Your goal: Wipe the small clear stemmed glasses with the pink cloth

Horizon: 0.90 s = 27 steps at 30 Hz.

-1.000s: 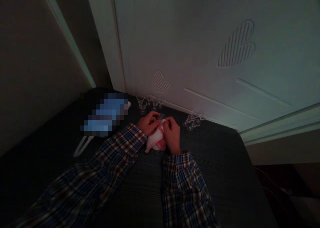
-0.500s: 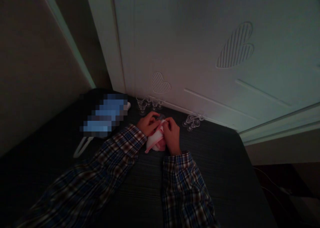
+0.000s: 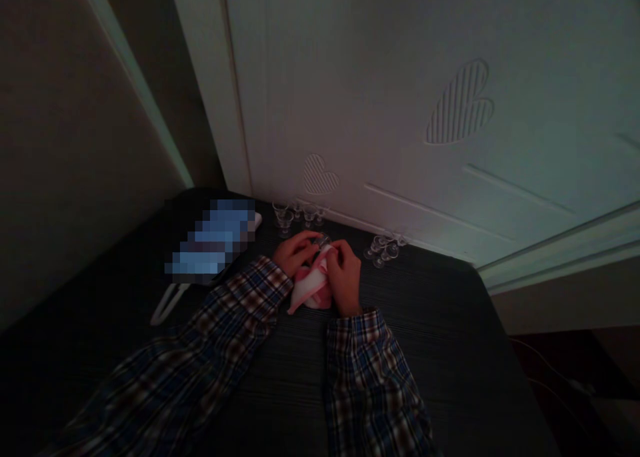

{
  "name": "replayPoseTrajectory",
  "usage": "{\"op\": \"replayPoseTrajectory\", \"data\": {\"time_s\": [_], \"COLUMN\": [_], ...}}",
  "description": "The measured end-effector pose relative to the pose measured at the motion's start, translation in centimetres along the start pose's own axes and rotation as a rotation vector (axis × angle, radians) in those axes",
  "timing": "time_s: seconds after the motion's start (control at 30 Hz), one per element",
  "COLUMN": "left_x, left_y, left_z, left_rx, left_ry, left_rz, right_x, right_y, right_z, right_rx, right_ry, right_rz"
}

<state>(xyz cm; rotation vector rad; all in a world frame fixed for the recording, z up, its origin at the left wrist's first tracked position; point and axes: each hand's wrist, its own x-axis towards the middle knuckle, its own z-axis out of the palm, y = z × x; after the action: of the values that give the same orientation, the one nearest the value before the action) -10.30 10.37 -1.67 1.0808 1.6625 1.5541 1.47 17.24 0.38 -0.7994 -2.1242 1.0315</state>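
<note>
A small clear glass (image 3: 323, 239) sits between my hands over the dark table (image 3: 295, 377). My left hand (image 3: 294, 251) is closed around the glass from the left, its fingers bent at the rim. In my right hand (image 3: 345, 275) a pink and white cloth (image 3: 309, 291) is pinched against the glass's near side. The cloth's loose end hangs down toward the tabletop. My fingers hide the lower part of the glass. Behind my left hand stands a group of small stemmed glasses (image 3: 285, 222). A second group of similar glasses (image 3: 384, 249) stands to the right of my right hand.
A device with a blurred blue screen (image 3: 220, 240) lies at the left, with a white strap or cable (image 3: 167, 303) beside it. A white panel with heart reliefs (image 3: 350, 110) rises along the table's back edge. The table's right edge drops toward cables on the floor.
The view has tilted up slightly, so the scene sits lower. My fingers have shifted a little and more of the clear glass shows between them. Both hands keep their holds.
</note>
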Motion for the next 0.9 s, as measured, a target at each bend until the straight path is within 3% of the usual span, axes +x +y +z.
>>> {"op": "replayPoseTrajectory", "data": {"time_s": [0.1, 0.27, 0.57, 0.9], "left_x": [0.04, 0.01, -0.33, -0.30], "left_y": [-0.21, -0.44, 0.44, 0.01], "left_z": [0.10, 0.18, 0.17, 0.09], "left_rx": [-0.053, 0.041, 0.060, 0.055], "left_ry": [-0.004, 0.005, 0.035, 0.030], "left_rz": [-0.007, -0.007, 0.012, 0.005], "right_x": [-0.01, -0.03, -0.01, -0.10], "right_y": [-0.09, -0.07, 0.15, -0.25], "right_z": [-0.01, -0.11, 0.06, -0.03], "right_rx": [-0.004, 0.014, 0.024, 0.042], "right_ry": [0.022, 0.070, 0.035, 0.074], "right_rz": [-0.007, -0.005, 0.006, 0.004]}}
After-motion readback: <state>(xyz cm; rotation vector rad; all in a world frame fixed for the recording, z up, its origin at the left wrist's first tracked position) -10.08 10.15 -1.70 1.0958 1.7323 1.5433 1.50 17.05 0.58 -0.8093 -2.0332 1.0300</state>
